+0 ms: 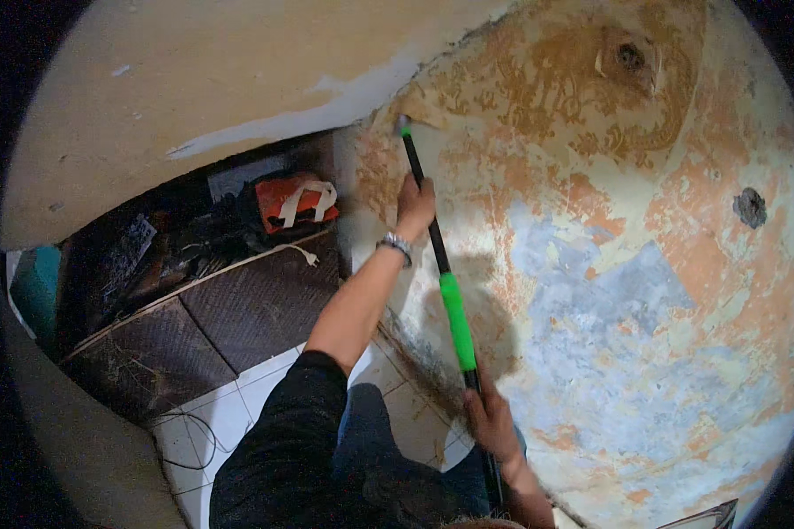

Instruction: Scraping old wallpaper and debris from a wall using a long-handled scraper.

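Observation:
A long-handled scraper (454, 319), black with a bright green sleeve, slants up the wall in front of me. Its small head (403, 124) is blurred and sits at the edge of a peeling wallpaper patch (426, 108). My left hand (416, 208), a metal watch or bracelet at its wrist, is wrapped round the black shaft below the head. Lower down, my right hand (492, 427) grips the shaft just beneath the green sleeve. Both hands are closed on it.
Patchy wall (609, 300) with old plaster fills the right, with two holes in it. At left, a dark recess behind a brown panel (256, 300) holds a red bag (291, 204) and clutter. A cable (205, 441) lies on the white floor tiles (238, 419).

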A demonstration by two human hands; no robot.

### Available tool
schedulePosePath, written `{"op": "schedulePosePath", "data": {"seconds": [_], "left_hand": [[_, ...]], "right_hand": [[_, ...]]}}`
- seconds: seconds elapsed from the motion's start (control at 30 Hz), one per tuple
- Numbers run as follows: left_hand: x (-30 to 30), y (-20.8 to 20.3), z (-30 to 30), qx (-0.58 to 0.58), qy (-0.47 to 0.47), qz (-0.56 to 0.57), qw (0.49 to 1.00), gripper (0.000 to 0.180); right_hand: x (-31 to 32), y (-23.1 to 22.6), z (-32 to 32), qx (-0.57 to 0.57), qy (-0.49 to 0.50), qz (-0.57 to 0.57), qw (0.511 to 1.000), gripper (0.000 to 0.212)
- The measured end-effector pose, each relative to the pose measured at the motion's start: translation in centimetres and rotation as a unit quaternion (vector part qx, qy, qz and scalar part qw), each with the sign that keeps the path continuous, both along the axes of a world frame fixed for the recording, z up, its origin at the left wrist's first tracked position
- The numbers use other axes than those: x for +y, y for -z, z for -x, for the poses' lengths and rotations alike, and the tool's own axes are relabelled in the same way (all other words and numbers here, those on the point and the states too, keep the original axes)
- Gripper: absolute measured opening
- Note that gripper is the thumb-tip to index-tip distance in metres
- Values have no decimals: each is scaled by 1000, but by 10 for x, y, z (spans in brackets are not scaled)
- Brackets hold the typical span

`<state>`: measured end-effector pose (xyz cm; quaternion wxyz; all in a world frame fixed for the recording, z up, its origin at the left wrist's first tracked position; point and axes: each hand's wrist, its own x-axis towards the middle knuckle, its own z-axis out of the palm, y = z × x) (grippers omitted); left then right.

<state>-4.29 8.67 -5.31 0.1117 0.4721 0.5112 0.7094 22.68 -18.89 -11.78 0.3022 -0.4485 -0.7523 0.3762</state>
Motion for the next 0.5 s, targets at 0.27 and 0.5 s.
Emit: {"op": "schedulePosePath", "data": {"seconds": [0.27, 0.5], "left_hand": [[-21, -67, 4, 368, -189, -27, 910, 44], [24, -102, 40, 381, -213, 39, 899, 50]], "right_hand": [[4, 32, -16, 28, 0, -89, 996, 55], [-6, 23, -11, -4, 1, -43, 999, 55]]}}
